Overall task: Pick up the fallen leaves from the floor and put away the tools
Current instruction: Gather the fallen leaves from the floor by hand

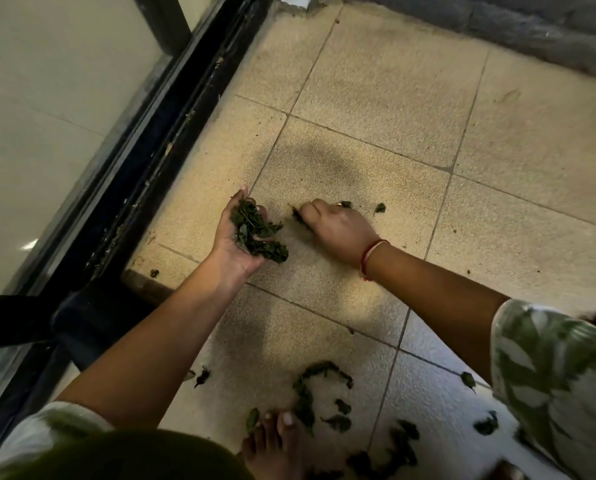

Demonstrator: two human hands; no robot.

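Two grips: left grip (228,249), right grip (338,227). One handful of leaves (255,232) cupped in the left. One leaf scrap (296,216) pinched at the fingertips of the right. Two small leaf bits (379,207) on the floor (359,133) just past the right grip. Near the one bare foot (272,441), a loose leaf scatter (307,393): well over ten pieces, too tangled for an exact count. One red wrist thread (372,252). One ring (338,204). Two leaf-print sleeves (549,375).

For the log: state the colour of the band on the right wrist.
The band is red; the head view shows it best.
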